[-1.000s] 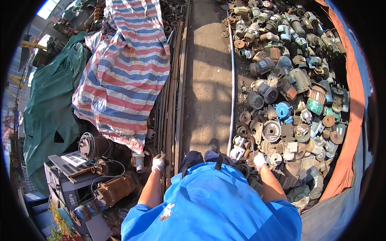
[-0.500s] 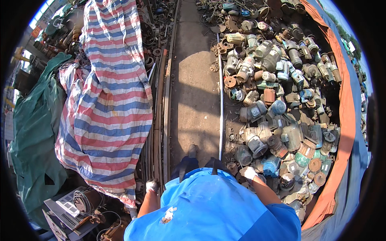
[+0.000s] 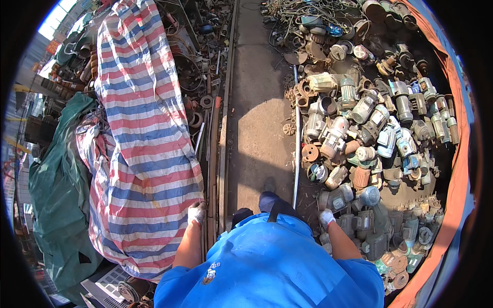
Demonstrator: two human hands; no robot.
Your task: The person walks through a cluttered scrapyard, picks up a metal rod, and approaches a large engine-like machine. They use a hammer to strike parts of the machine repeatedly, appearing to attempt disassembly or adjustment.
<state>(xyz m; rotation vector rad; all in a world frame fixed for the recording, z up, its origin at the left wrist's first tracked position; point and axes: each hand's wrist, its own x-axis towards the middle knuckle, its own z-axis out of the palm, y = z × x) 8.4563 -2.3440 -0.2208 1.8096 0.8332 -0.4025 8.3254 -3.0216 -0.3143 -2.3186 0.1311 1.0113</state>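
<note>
The head camera looks straight down on a person in a blue shirt [image 3: 267, 267] standing on a narrow concrete path [image 3: 257, 118] that runs from near to far through a scrap yard. Both hands wear pale work gloves and hang low at the person's sides. The left hand [image 3: 196, 212] sits at the near left edge of the path, just beside a bundle of long rusty metal bars [image 3: 213, 169] and the lower edge of a red, white and blue striped tarp [image 3: 138, 133]; its fingers look loosely curled, and whether it grips anything cannot be told. The right hand [image 3: 326, 217] hangs over the near edge of a big heap of old electric motors [image 3: 370, 133], very close to a grey motor [image 3: 336, 197] and possibly touching the ones below it; whether it is clenched or slack cannot be told either, since the glove is small and partly hidden. A long thin steel pipe [image 3: 297, 138] lies along the right side of the path, between the concrete and the motors. Further left, a dark green tarp [image 3: 59, 190] covers another mound. An orange sheet [image 3: 457, 169] curves round the far right side of the motor heap. Tangled wire and rusty discs lie at the far end.
</note>
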